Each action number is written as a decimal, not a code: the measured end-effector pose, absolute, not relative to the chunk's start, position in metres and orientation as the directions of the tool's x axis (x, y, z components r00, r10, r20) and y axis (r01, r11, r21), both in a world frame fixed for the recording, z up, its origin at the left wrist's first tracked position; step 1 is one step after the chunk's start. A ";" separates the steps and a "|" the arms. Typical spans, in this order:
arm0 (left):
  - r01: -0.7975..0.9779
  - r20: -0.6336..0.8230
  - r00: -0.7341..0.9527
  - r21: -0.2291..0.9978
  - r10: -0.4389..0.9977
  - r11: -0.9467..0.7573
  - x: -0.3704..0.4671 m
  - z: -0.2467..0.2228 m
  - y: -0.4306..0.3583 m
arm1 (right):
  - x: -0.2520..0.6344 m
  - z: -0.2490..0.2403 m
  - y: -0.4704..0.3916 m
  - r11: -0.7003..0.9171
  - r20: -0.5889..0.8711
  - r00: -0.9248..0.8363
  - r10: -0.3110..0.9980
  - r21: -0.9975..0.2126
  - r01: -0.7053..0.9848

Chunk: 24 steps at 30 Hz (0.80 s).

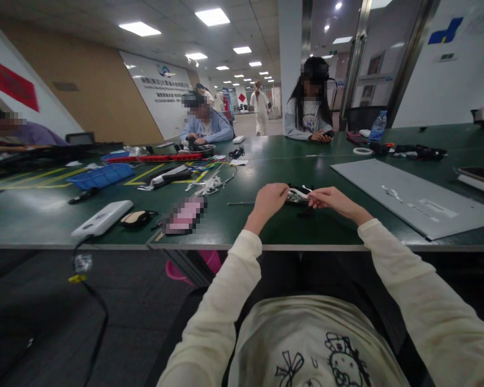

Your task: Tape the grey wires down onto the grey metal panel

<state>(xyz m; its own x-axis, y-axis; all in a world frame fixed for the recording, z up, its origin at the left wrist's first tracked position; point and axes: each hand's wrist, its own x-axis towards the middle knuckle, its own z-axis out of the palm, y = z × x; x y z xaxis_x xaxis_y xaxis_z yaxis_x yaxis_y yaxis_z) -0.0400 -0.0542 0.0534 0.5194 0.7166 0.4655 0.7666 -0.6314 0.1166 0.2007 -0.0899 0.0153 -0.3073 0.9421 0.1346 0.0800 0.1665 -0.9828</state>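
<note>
Bench: Where's the part?
Me: Dark device (296, 200) with circuit board showing, on the green table (226, 231) in front of me, between my hands. White strip (299, 192) runs across its top.

Bench: Hands?
Me: Right hand (333, 200): thumb and fingertips clamped on the strip's right end. Left hand (269, 199): fingers curled at the other end. Back of the hand hides the fingertips, so can't tell if they grip.

Bench: Nearby?
Me: Thin rod (237, 203) lying just left of my left hand. Past it, a pink item (185, 215), blurred, with a white tangle (210, 186) behind. On the right, grey board (371, 185) lying flat, loose white pieces (392, 194) on it.

Bench: Further out?
Me: Far left: white power strip (102, 219), beige-and-black object (134, 218) beside it, blue tray (100, 180) behind. Across: person in grey sleeves (310, 110), hands at a dark object; person in blue (215, 124) further left. Water bottle (378, 127) to the right, white ring (363, 154) near it.
</note>
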 end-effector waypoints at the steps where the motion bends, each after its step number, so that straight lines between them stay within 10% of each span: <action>1: 0.827 0.488 0.425 0.133 0.762 -0.547 -0.052 0.057 -0.041 | 0.202 0.015 -0.089 0.164 0.136 -0.281 0.950 -0.983 0.078; 11: 0.875 0.519 -0.435 0.439 0.736 0.207 -0.167 0.026 0.031 | 0.204 0.014 -0.082 0.206 0.185 -0.147 0.972 -0.968 0.143; 17: 0.949 0.616 -0.263 0.304 0.742 0.084 -0.168 0.017 0.033 | 0.270 0.004 -0.065 0.215 0.368 0.244 0.897 -0.847 0.487; 20: 0.960 0.603 -0.203 0.279 0.772 0.034 -0.167 0.017 0.034 | 0.333 -0.008 -0.069 -0.045 0.515 0.397 0.759 -0.568 0.822; 24: 0.958 0.574 -0.162 0.287 0.803 -0.012 -0.162 0.017 0.036 | 0.405 -0.035 -0.084 -0.396 0.507 0.528 0.681 -0.351 0.848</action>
<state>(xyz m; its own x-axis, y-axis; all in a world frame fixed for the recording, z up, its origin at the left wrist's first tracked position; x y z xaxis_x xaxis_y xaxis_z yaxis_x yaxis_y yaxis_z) -0.1623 0.0357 0.0167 -0.1615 0.8028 0.5739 0.9579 -0.0124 0.2869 0.4046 -0.0838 -0.0346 0.5279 0.6813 0.5070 0.8484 -0.3959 -0.3514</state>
